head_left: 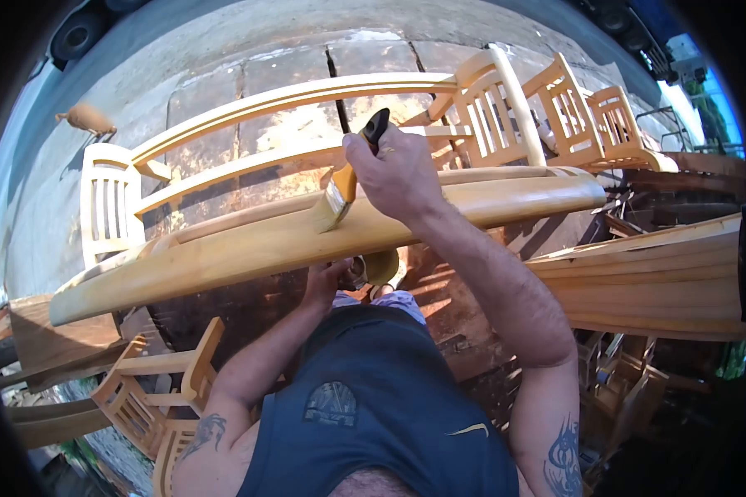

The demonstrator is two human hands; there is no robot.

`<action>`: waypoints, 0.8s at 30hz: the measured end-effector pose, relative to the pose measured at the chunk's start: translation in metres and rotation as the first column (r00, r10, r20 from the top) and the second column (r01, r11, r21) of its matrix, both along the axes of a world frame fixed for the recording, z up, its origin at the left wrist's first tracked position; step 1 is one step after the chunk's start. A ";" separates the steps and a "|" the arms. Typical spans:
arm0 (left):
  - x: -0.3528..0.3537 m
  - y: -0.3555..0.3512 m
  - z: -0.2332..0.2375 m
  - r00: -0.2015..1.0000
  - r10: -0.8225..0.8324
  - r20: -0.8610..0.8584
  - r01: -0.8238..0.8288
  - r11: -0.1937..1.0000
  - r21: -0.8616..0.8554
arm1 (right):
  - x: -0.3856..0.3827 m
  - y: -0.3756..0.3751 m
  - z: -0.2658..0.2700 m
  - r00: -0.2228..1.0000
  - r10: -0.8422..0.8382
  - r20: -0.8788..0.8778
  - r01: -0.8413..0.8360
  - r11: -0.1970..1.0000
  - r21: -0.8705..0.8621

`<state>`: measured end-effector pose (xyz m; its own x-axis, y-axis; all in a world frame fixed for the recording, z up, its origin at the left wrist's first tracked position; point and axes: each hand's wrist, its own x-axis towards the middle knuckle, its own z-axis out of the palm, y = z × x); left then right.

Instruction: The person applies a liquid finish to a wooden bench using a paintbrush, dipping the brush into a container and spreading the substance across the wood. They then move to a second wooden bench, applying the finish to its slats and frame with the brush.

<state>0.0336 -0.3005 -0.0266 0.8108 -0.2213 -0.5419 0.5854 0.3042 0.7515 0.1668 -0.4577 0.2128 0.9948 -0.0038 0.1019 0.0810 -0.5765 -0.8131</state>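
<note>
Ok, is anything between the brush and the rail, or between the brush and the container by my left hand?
Nothing visible between the brush and rail; the bristles appear to touch it. The rail itself lies between the brush and the container by your left hand.

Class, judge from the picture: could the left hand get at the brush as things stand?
Probably not directly: the left hand is under the rail and seems to hold a container, while the brush is above the rail, gripped by the right hand.
</note>
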 end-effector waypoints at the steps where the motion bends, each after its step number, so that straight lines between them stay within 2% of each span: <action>1: 0.000 0.004 -0.001 1.000 0.003 -0.003 -0.003 1.000 0.003 | 0.000 -0.029 -0.008 0.993 -0.066 -0.093 0.057 0.993 -0.100; 2: 0.000 0.006 -0.001 1.000 0.006 -0.007 -0.006 1.000 0.004 | -0.003 -0.055 -0.010 0.989 -0.128 -0.068 0.120 0.987 -0.111; 3: -0.001 0.007 -0.002 1.000 0.010 -0.014 -0.010 1.000 0.004 | -0.002 -0.082 -0.011 0.987 -0.158 0.008 0.156 0.966 -0.208; 4: -0.002 0.008 0.000 1.000 0.014 -0.023 -0.015 1.000 -0.004 | -0.003 -0.101 0.000 0.985 -0.171 0.012 0.169 0.955 -0.244; 7: 0.002 0.011 0.004 1.000 0.004 -0.028 -0.005 1.000 -0.017 | 0.006 -0.124 0.033 0.968 -0.116 0.221 0.207 0.868 -0.451; 10: 0.001 0.010 0.001 0.998 -0.022 -0.054 0.022 1.000 0.001 | 0.011 -0.092 0.053 0.970 -0.184 0.161 0.220 0.944 -0.245; 11: 0.002 0.009 0.003 0.996 -0.028 -0.080 0.029 1.000 0.010 | 0.012 -0.082 0.046 0.984 -0.169 0.053 0.176 0.968 -0.180; 13: 0.005 0.007 0.008 0.992 -0.052 -0.114 0.054 0.998 0.016 | 0.013 -0.072 0.027 0.979 -0.155 -0.135 0.130 0.976 -0.178; 15: 0.008 0.009 0.013 0.988 -0.078 -0.133 0.079 0.997 0.004 | 0.013 -0.121 -0.008 0.982 -0.189 -0.019 0.165 0.898 -0.407; 17: 0.009 0.009 0.020 0.991 -0.037 -0.127 0.039 0.999 0.014 | 0.012 -0.158 0.012 0.954 -0.265 -0.142 0.168 0.863 -0.477; 19: 0.008 0.011 0.020 0.992 -0.020 -0.127 0.023 0.999 0.025 | 0.026 -0.191 0.017 0.970 -0.243 0.002 0.177 0.700 -0.692; 22: 0.006 0.017 0.012 0.990 -0.045 -0.137 0.050 0.998 0.033 | 0.037 -0.177 0.040 0.981 -0.192 0.033 0.149 0.628 -0.764; 24: 0.003 0.018 0.008 0.986 -0.053 -0.157 0.057 0.998 0.021 | 0.040 -0.142 0.031 0.995 -0.059 -0.076 -0.017 0.669 -0.743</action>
